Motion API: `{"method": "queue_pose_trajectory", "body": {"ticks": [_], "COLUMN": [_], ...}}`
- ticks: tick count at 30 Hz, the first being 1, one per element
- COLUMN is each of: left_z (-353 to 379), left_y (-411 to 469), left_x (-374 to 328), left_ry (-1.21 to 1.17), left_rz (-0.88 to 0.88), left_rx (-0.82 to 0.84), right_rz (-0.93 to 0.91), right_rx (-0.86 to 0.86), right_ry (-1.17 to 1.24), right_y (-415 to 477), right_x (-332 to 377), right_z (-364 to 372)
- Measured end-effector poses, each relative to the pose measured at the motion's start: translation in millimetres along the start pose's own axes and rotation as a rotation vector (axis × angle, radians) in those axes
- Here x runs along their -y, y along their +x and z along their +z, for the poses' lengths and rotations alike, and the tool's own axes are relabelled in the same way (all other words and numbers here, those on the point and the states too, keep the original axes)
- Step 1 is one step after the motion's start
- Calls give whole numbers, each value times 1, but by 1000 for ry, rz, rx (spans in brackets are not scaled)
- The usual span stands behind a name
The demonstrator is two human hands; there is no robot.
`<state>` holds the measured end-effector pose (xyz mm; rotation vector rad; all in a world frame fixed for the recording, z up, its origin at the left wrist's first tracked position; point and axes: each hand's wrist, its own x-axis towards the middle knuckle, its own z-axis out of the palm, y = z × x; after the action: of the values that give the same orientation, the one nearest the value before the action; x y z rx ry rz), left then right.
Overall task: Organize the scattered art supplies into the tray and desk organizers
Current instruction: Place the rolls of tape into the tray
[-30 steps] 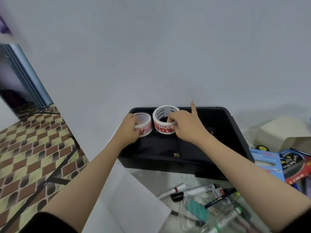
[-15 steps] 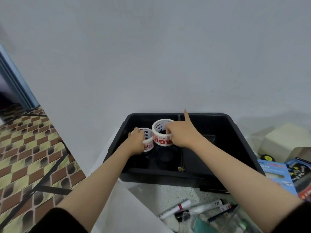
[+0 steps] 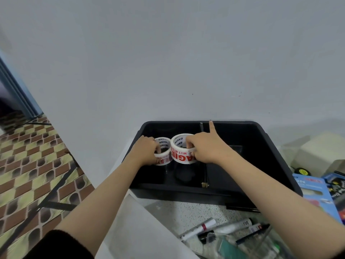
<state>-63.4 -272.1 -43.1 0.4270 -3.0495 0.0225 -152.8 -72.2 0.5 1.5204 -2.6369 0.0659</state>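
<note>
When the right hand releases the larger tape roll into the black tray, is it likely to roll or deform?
Probably stiff: the larger tape roll looks evenly round though the right hand pinches its wall. Being a ring, it may roll if released on edge; flat, it should stay. The black tray walls would likely stop it.

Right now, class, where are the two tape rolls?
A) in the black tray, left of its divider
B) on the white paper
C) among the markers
A: left hand grips the smaller roll, right hand the larger roll, both inside the black tray, left of its divider.
</note>
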Motion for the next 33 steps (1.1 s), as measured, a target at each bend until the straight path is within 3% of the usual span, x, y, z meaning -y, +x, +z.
{"method": "queue_pose_trajectory", "body": {"ticks": [12, 15, 18, 20, 23, 26, 33], "left_z": [-5, -6, -9, -11, -9, -8, 1], "left_y": [16, 11, -9, -26, -46, -52, -59], "left_x": [-2, 4, 20, 32, 35, 32, 32], "left_ry": [184, 56, -132, -418, -894, -1008, -1026], "left_rz": [-41, -103, -283, -348, -304, -346, -348], "left_rx": [-81, -100, -140, -98, -33, -59, -71], "right_rz": [10, -4, -33, -65, -129, -196, -284], "right_rx": [-68, -57, -36, -28, 17, 57, 95], "right_ry": [44, 59, 107, 156, 204, 221, 191], "right_y": [-11, -12, -12, -10, -8, -6, -4], "right_x": [-2, 0, 4, 8, 18, 30, 46], "right_z": [-8, -8, -7, -6, -3, 3, 22]}}
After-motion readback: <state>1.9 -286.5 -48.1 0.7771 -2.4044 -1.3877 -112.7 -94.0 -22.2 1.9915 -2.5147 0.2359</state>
